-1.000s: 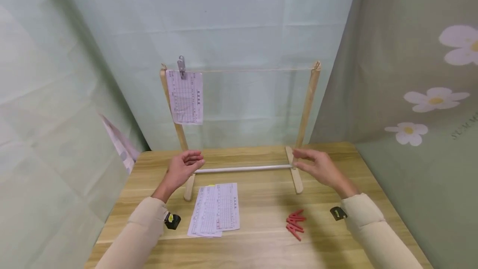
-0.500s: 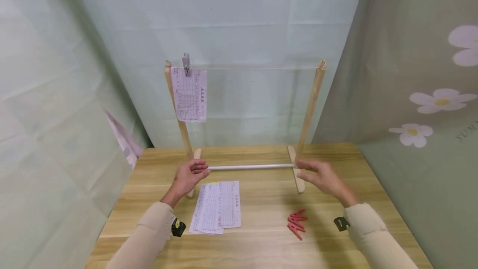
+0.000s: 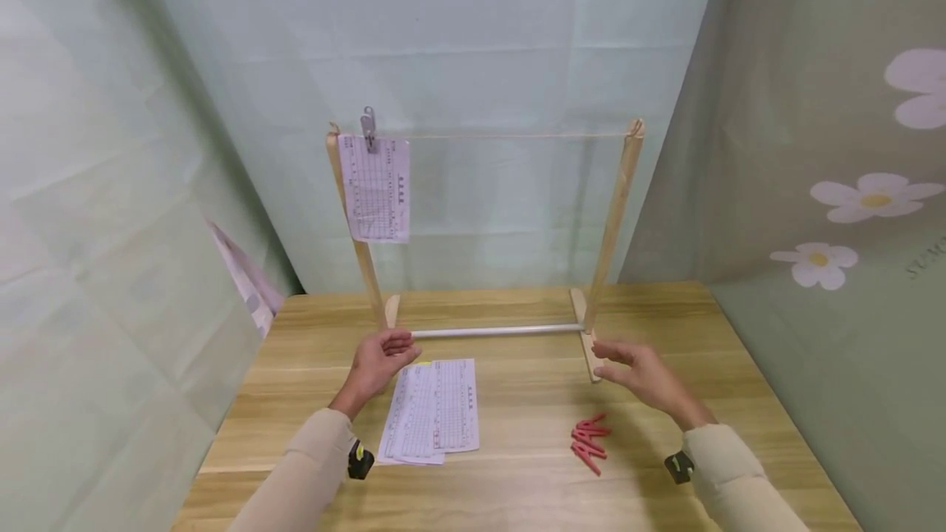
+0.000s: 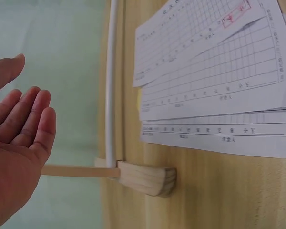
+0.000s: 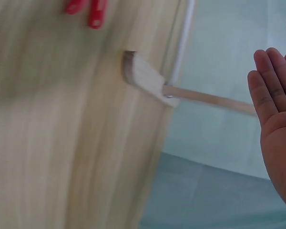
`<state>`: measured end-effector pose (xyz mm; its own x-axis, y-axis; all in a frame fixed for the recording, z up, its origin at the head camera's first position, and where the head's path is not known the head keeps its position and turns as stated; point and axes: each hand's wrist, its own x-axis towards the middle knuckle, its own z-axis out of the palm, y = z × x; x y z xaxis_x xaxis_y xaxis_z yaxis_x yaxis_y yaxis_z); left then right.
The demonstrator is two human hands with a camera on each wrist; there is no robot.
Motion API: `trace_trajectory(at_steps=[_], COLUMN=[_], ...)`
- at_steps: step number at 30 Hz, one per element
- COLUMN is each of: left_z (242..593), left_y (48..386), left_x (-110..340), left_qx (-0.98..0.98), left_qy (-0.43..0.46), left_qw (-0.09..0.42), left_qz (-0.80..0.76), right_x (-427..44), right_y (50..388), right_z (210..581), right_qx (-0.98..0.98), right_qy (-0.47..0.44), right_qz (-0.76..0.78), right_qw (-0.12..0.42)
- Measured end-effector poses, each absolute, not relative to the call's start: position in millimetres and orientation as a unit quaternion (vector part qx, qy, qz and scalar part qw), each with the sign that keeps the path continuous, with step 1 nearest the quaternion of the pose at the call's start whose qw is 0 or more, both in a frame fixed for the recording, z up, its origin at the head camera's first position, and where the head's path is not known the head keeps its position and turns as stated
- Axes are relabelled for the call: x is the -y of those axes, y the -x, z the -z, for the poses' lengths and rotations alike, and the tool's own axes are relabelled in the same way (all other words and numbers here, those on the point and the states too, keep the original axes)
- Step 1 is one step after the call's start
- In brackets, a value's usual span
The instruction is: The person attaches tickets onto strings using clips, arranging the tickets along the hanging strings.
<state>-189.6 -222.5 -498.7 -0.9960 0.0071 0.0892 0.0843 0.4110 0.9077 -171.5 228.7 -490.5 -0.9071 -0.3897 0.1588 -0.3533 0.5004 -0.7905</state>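
In the head view, my left hand [image 3: 378, 362] is in front of the rack's left side, covering part of its foot, its relaxed fingers close to the left end of the white rod [image 3: 495, 331]. My right hand [image 3: 641, 371] is beside the right foot [image 3: 584, 335] of the wooden rack [image 3: 613, 228], thumb and fingers apart. Both hands are unclenched, with nothing in their grasp. The loose sheets [image 3: 438, 411] lie overlapped on the table [image 3: 517, 495], just to the right of my left hand and nearer to me. The red clips [image 3: 590, 443] lie in a small cluster nearer to me than my right hand and a little to its left. Farther off and higher than my left hand, another sheet [image 3: 378, 191] hangs at the left end of the string [image 3: 510, 135], under a metal clip [image 3: 368, 128].

In the left wrist view, my left palm is turned up to the camera, fingers loosely extended and thumb apart. The rod and the left foot [image 4: 145, 178] show beyond my fingertips, with the loose sheets past them, well apart from my hand.

In the right wrist view, my right fingers are straight and side by side; the thumb is mostly cut off. The right foot is well apart from them, and the red clips, partly out of frame, are farther still.
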Motion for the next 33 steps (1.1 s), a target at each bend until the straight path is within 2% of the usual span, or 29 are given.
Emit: trace_trajectory(at_steps=[9,26,33], left_z=[518.1,540.4,553.0], left_y=[186.7,181.1,186.0], left_x=[220.2,209.1,205.6], left_qx=[0.841,0.84,0.841], left_qy=[0.009,-0.015,-0.012], left_qw=[0.04,0.042,0.036], left_qz=[0.54,0.54,0.54], right_x=[-240.1,-252.5,-253.1], right_y=[164.8,155.3,147.4], right_z=[522.9,558.9,575.4], right_qx=[-0.867,-0.871,-0.859], right_qy=[0.199,0.197,0.178], right_qz=[0.455,0.45,0.476], right_qw=[0.04,0.035,0.064])
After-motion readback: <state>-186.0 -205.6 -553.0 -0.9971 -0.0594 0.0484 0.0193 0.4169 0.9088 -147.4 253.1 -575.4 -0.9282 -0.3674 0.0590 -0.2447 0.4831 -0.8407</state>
